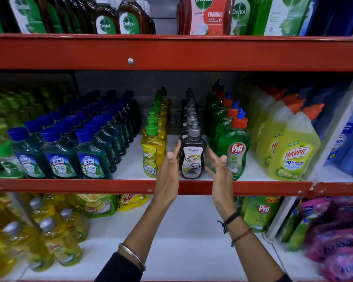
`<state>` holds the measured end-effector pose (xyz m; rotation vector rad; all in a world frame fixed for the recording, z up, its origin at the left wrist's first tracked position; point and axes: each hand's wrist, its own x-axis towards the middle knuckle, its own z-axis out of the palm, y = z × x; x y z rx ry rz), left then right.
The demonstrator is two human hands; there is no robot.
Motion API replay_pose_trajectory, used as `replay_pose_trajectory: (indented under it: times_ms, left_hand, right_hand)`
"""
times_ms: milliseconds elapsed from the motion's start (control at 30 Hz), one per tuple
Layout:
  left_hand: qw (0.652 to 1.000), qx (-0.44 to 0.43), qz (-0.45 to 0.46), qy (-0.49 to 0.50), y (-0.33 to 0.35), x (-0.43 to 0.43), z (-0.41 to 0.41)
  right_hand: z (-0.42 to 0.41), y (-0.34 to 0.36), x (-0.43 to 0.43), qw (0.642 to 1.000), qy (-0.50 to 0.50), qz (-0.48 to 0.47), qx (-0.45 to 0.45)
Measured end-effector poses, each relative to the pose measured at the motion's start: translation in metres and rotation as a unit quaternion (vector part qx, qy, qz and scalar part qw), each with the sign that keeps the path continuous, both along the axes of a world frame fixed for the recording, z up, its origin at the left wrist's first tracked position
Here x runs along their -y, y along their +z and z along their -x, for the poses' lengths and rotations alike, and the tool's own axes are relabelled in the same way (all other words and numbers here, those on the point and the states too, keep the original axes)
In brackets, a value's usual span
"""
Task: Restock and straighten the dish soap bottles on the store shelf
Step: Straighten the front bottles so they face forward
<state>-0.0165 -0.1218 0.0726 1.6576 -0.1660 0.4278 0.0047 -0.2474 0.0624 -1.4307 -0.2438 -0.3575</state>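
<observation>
A dark brown Patanjali Super dish soap bottle (192, 157) with a grey cap stands upright at the front of its row on the middle shelf (130, 185). My left hand (169, 169) is just left of it and my right hand (218, 165) just right of it. Both hands have straight, spread fingers, flanking the bottle without gripping it. A row of yellow Super bottles (152, 151) with green caps runs back on the left. Green Pril bottles (235, 151) with orange caps line up on the right.
Blue-capped Lizol bottles (61, 157) fill the shelf's left part and yellow Harpic bottles (291, 153) the right. Dettol bottles (128, 19) stand on the upper shelf. Below are yellow bottles (55, 241), Pril pouches (259, 212) and pink packs (334, 237).
</observation>
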Motion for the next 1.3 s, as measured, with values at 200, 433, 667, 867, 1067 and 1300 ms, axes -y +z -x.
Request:
replay_pose_trajectory:
  times_ms: [200, 433, 667, 867, 1067, 1300]
  left_hand:
    - [0.963, 0.190, 0.064, 0.182, -0.011, -0.036, 0.013]
    - [0.996, -0.006, 0.041, 0.075, 0.004, -0.088, -0.008]
    - [1.000, -0.011, 0.023, -0.006, 0.005, -0.097, -0.005]
    - [1.000, 0.002, 0.019, 0.014, 0.000, -0.099, 0.001]
    - [0.999, -0.009, 0.031, 0.022, 0.001, -0.102, 0.005]
    - [0.999, -0.015, 0.023, 0.022, 0.002, -0.103, 0.005]
  right_hand:
    - [0.026, -0.020, -0.021, 0.989, -0.061, 0.008, 0.136]
    - [0.029, -0.016, -0.083, 0.994, 0.095, 0.037, 0.033]
    - [0.004, -0.004, -0.104, 0.992, 0.121, 0.000, -0.044]
    - [-0.004, 0.003, -0.104, 0.986, 0.151, -0.035, -0.054]
    - [-0.006, 0.007, -0.106, 0.984, 0.160, -0.036, -0.063]
    - [-0.005, 0.009, -0.105, 0.985, 0.156, -0.029, -0.063]
